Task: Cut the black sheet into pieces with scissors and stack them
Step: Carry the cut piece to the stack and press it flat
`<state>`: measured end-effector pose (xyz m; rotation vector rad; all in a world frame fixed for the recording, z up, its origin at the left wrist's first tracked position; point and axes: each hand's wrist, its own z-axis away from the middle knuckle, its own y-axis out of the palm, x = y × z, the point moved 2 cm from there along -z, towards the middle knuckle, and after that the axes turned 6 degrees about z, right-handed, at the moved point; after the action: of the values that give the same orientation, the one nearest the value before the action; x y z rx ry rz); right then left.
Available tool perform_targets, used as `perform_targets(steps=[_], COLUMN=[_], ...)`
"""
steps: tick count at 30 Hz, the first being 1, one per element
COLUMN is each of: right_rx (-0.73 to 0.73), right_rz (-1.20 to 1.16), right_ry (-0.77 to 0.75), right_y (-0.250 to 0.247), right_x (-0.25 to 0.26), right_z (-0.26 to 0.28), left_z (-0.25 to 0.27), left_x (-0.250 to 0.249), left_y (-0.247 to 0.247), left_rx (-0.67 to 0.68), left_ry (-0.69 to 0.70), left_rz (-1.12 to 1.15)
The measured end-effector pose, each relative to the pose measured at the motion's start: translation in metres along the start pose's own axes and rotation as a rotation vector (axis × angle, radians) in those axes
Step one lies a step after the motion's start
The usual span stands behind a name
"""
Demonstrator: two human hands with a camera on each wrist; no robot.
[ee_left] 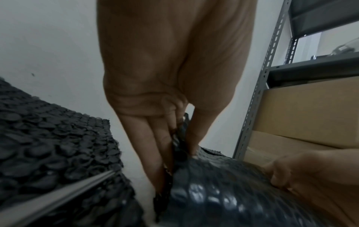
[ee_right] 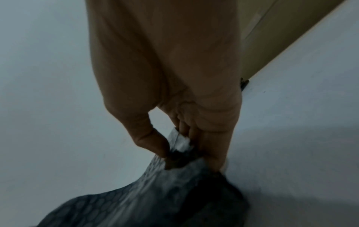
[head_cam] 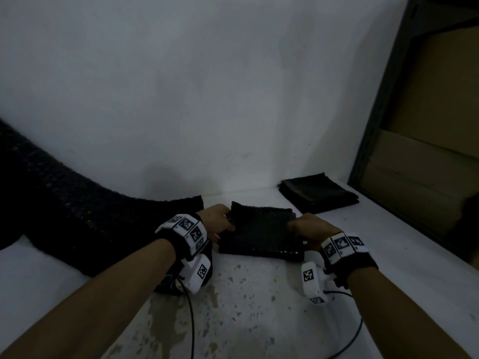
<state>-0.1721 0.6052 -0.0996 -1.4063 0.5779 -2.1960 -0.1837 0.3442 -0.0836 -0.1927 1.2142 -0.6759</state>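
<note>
A cut piece of black bubble sheet (head_cam: 260,233) hangs just above the white table, held at both sides. My left hand (head_cam: 217,221) pinches its left edge between thumb and fingers (ee_left: 155,153). My right hand (head_cam: 308,229) pinches its right edge, thumb over fingers (ee_right: 153,138). The piece (ee_right: 155,199) sags below that grip. The long black sheet (head_cam: 77,216) runs from the far left to beside my left wrist. Scissors blades (ee_left: 58,195) lie on the long sheet (ee_left: 48,145) under my left wrist. A stack of cut black pieces (head_cam: 317,195) sits at the back right.
A white wall (head_cam: 207,86) stands close behind the table (head_cam: 246,307). A grey metal shelf (head_cam: 383,99) with cardboard boxes (head_cam: 427,164) borders the table on the right. Cables (head_cam: 191,320) trail from both wrist cameras over the stained front of the table.
</note>
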Motion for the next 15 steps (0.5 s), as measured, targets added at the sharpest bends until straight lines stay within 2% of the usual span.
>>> perform_targets(steps=[8,15], right_rx=[-0.008,-0.007], right_rz=[0.2,0.32], right_ry=[-0.055,-0.107], right_y=[-0.006,-0.007], right_x=[-0.007,0.004], right_z=[-0.035,-0.03], left_z=[-0.022,-0.034], left_x=[-0.013,-0.012], left_y=[0.002,0.0], left_rx=[-0.026,0.013], left_ry=[-0.053,-0.107], left_rz=[-0.202,-0.268])
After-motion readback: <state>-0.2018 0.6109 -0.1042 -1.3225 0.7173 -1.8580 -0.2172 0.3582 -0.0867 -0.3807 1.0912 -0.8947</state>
